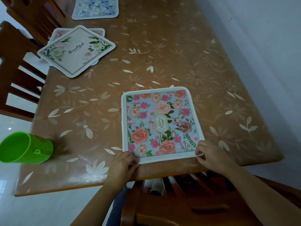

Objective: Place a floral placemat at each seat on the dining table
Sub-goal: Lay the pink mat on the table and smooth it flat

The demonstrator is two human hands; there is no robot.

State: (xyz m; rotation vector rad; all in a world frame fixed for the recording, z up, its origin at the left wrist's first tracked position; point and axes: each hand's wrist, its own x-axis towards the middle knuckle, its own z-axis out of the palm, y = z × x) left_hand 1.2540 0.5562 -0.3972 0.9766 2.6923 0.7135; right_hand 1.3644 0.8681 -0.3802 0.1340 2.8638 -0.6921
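A blue placemat with pink and peach flowers (160, 123) lies flat on the brown dining table (179, 54), close to its near edge. My left hand (124, 163) pinches the mat's near left corner. My right hand (210, 154) pinches its near right corner. A white floral placemat reading "Beautiful" (76, 51) lies skewed on top of another mat (97, 32) at the table's left side. A pale blue floral placemat (96, 8) sits at the far end.
A green plastic cup (24, 148) lies on its side at the table's near left corner. Wooden chairs stand along the left side (17, 75) and right below me (187, 201). A grey wall (268, 46) runs along the table's right side.
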